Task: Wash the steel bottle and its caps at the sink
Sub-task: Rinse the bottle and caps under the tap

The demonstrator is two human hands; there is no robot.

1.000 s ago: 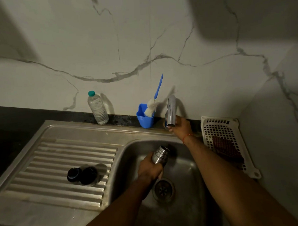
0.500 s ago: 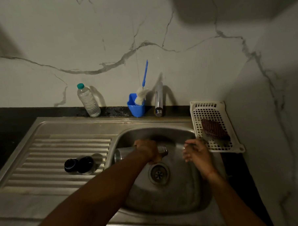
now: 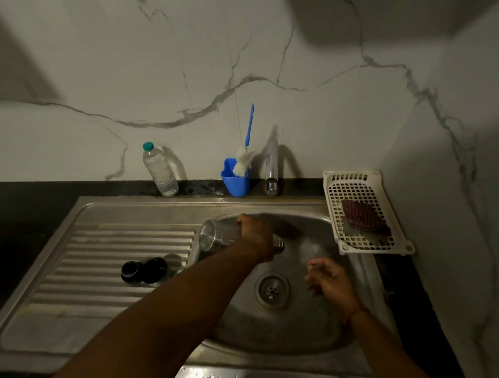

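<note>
Holding the steel bottle sideways over the back-left edge of the sink basin, the left hand wraps round its middle, mouth end toward the basin centre, base toward the drainboard. Right hand hangs over the basin's right side, fingers loosely bent, pinching nothing visible; it is blurred. Cannot tell if water runs from the tap. Both dark caps sit touching each other on the drainboard near the basin edge, apart from either hand. Bottle brush stands in its blue holder at the back edge, scrubber lies in the white basket at the back right corner. Judged early: bottle likely at rinse stage, no suds seen; scrubbing and both caps left.
</note>
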